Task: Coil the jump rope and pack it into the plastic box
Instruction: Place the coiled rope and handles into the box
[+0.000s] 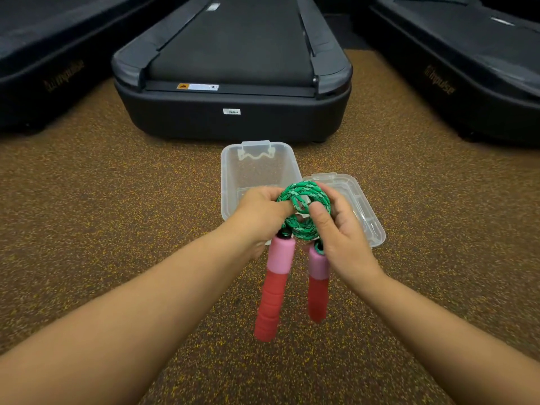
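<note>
The green braided jump rope (304, 200) is wound into a tight coil held up between both hands. My left hand (260, 211) pinches the coil's left side and my right hand (342, 235) grips its right side. Two foam handles, pink above and red below, hang down from the coil: a longer-looking one (274, 290) on the left, the other (318, 282) on the right. Just beyond the hands, the clear plastic box (257, 168) lies open and empty on the floor. Its clear lid (362, 211) lies beside it on the right, partly hidden by my right hand.
The floor is brown speckled rubber (117, 214). A black treadmill deck (233, 83) ends right behind the box. Two more treadmill bases stand at the far left (43, 77) and far right (467, 77).
</note>
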Demonstrator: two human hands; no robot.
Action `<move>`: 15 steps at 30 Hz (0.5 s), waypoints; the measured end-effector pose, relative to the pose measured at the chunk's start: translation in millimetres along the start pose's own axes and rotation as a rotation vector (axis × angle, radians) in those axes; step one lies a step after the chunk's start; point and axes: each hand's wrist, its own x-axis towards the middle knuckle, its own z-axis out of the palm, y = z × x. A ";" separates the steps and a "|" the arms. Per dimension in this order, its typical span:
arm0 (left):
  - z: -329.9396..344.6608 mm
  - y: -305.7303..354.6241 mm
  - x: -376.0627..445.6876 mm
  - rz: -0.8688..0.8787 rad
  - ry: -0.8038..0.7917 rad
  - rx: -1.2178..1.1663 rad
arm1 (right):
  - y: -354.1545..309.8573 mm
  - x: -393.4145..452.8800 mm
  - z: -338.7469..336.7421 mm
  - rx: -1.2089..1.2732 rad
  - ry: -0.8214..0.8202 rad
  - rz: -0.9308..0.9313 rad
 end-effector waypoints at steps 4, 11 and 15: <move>-0.6 -4.2 6.7 -0.027 0.027 0.010 | 8.9 2.9 -0.5 -0.104 -0.061 0.011; 0.7 -7.5 7.8 -0.077 -0.038 -0.111 | 11.5 12.6 0.2 -0.008 0.029 0.061; -2.6 -11.7 12.0 -0.094 -0.064 -0.172 | 12.7 17.1 1.9 0.021 0.051 0.115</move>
